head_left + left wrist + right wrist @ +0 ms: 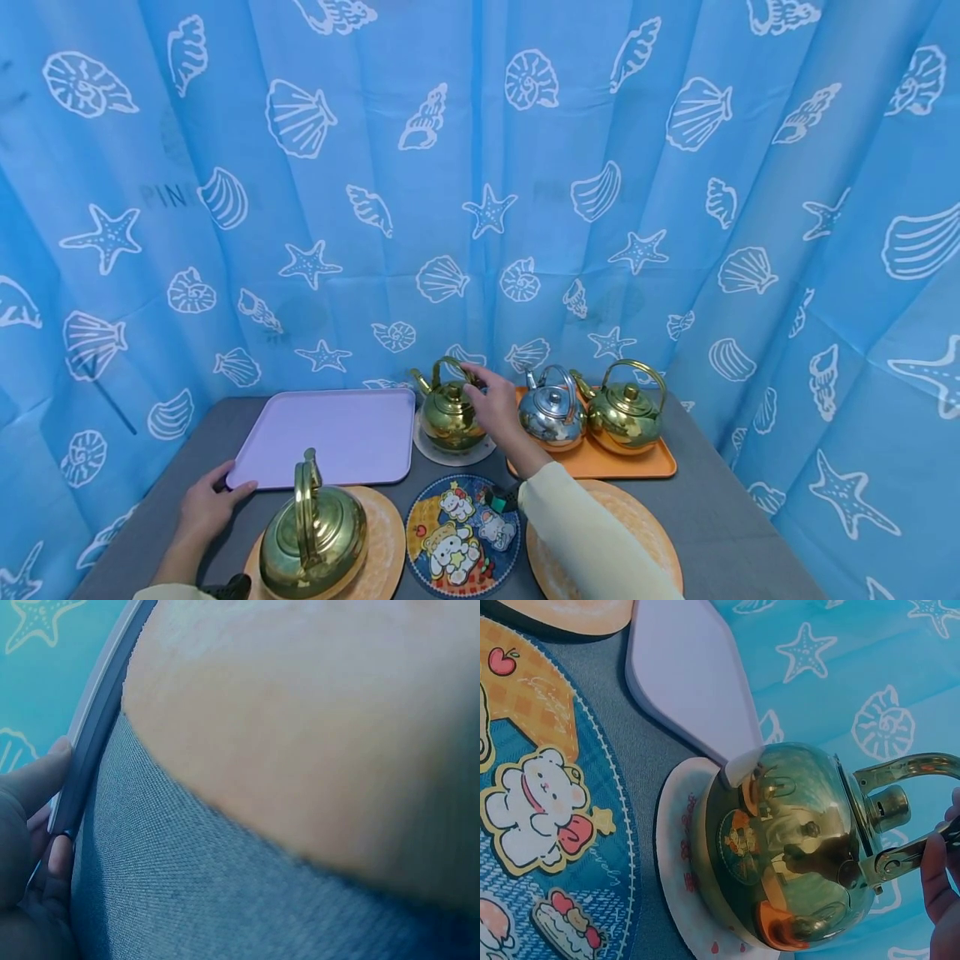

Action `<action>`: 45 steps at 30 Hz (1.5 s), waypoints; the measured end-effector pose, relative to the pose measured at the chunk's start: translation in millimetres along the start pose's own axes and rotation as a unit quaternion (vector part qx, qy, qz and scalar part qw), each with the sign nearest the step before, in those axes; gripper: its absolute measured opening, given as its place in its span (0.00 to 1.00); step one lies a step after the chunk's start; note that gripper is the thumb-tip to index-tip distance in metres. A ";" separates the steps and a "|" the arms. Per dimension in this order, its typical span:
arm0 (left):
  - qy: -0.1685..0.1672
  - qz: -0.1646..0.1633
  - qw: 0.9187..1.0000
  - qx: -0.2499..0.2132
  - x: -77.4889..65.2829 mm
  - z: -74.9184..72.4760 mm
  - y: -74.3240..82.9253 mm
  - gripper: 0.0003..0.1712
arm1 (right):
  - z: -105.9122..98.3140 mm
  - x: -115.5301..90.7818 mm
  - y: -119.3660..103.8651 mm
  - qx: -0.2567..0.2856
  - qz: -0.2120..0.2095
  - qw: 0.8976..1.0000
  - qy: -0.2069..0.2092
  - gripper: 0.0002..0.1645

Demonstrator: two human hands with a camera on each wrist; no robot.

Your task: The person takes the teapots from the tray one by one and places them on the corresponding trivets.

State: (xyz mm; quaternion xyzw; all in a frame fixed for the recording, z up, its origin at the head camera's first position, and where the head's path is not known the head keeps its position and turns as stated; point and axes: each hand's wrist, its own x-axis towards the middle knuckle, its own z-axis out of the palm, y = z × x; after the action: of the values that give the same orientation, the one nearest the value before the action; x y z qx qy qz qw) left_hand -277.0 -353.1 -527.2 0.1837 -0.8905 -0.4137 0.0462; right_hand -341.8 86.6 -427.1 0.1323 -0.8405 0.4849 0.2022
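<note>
By its handle, my right hand [495, 408] grips a gold kettle [447, 421] at the back middle of the table. The kettle is upright over a round white mat [429, 450], its spout toward the left; the right wrist view shows the mat against its base. My left hand [207, 504] pinches the front left corner of a lilac tray [337, 437], thumb above and fingertips under the rim in the left wrist view. Nearer me stands a larger gold kettle [330, 533] on a round tan mat [386, 542], just right of my left hand.
An orange tray [663, 467] at the back right bears a silver kettle [550, 417] and another gold kettle [626, 421]. A round cartoon mat [450, 533] lies at front centre, a second tan mat [648, 533] partly under my right sleeve. A blue shell-print curtain [480, 167] hangs behind the table.
</note>
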 end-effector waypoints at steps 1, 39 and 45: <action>0.000 0.000 1.000 0.000 -0.1 0.0 -0.1 0.50 | -0.4 -0.3 0.4 -0.002 0.002 1.000 0.002 0.22; 0.001 0.013 1.000 0.018 0.2 -1.2 -3.7 0.49 | -17.4 -22.1 1.6 0.001 0.008 1.000 -0.010 0.27; -0.002 0.008 1.000 0.019 -0.2 -1.4 -2.1 0.49 | -32.1 -35.2 5.6 0.008 0.019 1.000 -0.002 0.25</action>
State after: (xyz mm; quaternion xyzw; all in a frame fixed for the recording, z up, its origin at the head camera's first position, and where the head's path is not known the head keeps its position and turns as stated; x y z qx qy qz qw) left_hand -275.8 -355.3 -527.8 0.1768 -0.8995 -0.3972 0.0438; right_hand -306.3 118.2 -433.5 0.1191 -0.8392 0.4952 0.1906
